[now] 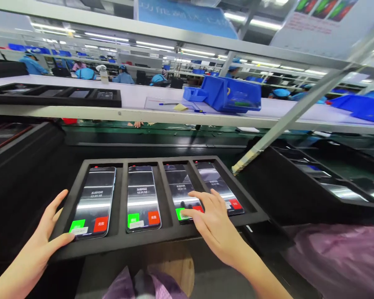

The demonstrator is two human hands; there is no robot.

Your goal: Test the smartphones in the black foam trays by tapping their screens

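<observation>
A black foam tray point(121, 243) in front of me holds several phones side by side, each screen showing a green and a red button. My left hand point(48, 234) rests open on the tray's left front corner, thumb by the first phone point(95, 201). My right hand point(210, 218) is open with fingers spread over the third phone point(179, 185), fingertips touching its screen near the green button. The second phone point(141, 201) and the fourth phone point(216, 182) lie untouched.
Another black tray point(327, 182) with phones slants at the right beside a metal post point(299, 110). A shelf above carries a black tray point(52, 96) and blue bins point(229, 93). Pink plastic film point(339, 257) lies lower right. People in blue work far behind.
</observation>
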